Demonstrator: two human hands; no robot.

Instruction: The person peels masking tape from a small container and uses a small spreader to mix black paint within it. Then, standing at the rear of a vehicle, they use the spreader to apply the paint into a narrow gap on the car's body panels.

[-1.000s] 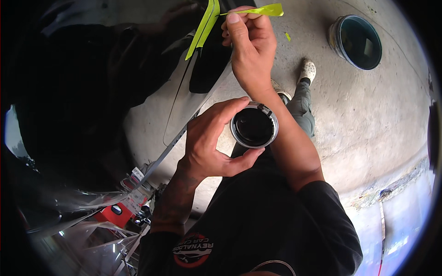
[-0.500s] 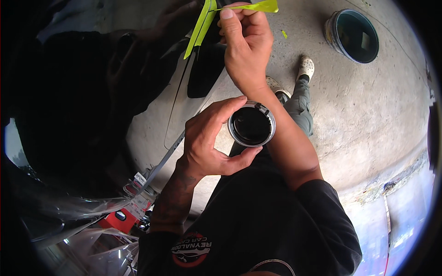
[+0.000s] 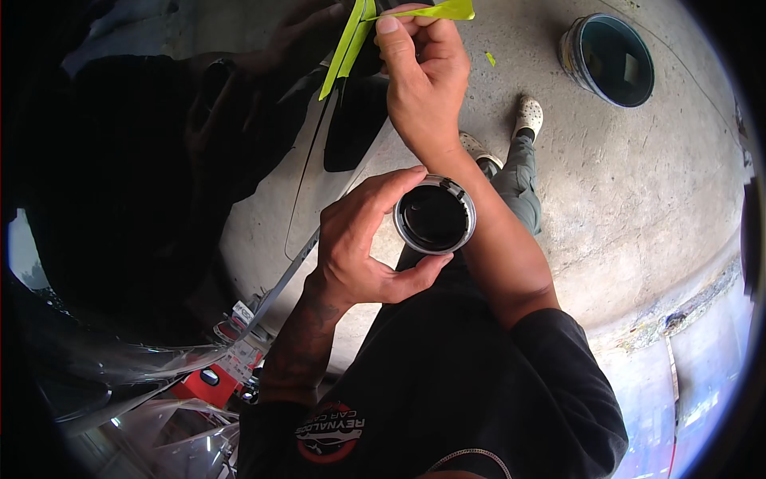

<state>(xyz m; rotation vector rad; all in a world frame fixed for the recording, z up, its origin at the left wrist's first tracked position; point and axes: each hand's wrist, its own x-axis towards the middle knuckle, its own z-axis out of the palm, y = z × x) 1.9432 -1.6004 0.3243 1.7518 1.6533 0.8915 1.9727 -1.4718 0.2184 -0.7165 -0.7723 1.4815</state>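
My left hand is curled round a small round cup, thumb and fingers on opposite sides of its rim. Dark, glossy liquid fills part of the cup, and dark smears mark the rim. Farther off, at the top, my right hand pinches a yellow-green strip of masking tape between thumb and fingers; one end sticks out to the right. Left of that hand, more yellow-green tape runs along an edge of a shiny black car panel. My right fingertips are partly hidden behind the thumb.
A bucket with dark liquid stands on the concrete floor at the far right. A scrap of yellow-green tape lies on the floor near my light clogs. A red object is at the lower left.
The whole view has shifted very slightly. Both hands keep their grip and place, and the tape and cup look the same.
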